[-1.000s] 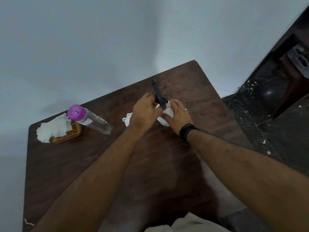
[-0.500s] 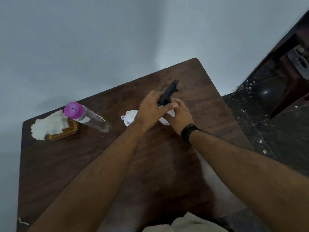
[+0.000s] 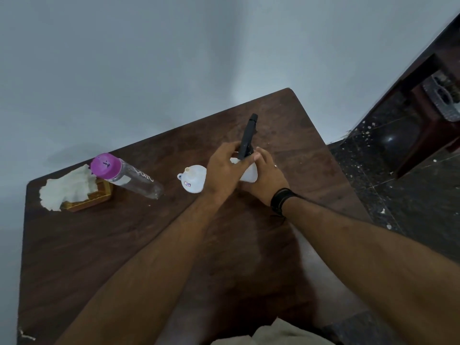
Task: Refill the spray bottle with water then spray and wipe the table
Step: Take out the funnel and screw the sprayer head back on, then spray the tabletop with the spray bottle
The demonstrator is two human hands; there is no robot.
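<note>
A white spray bottle [image 3: 249, 173] stands near the far right of the dark wooden table [image 3: 104, 245]. Its black spray head [image 3: 247, 138] sticks up and points away from me. My left hand [image 3: 224, 168] grips the base of the black head from the left. My right hand [image 3: 267, 174] wraps the white body from the right and hides most of it. A clear water bottle [image 3: 129, 179] with a purple cap stands to the left. A white funnel [image 3: 194, 179] lies upside down just left of my left hand.
A white cloth [image 3: 66, 188] drapes over a small wooden box [image 3: 99, 195] at the table's far left corner. The grey wall runs behind the table. Dark speckled floor [image 3: 398, 185] and dark furniture lie to the right. A black band circles my right wrist.
The black spray head has swung round under my left hand: it pointed up-left, then right, and now points nearly straight away. My right hand stayed on the white body.
</note>
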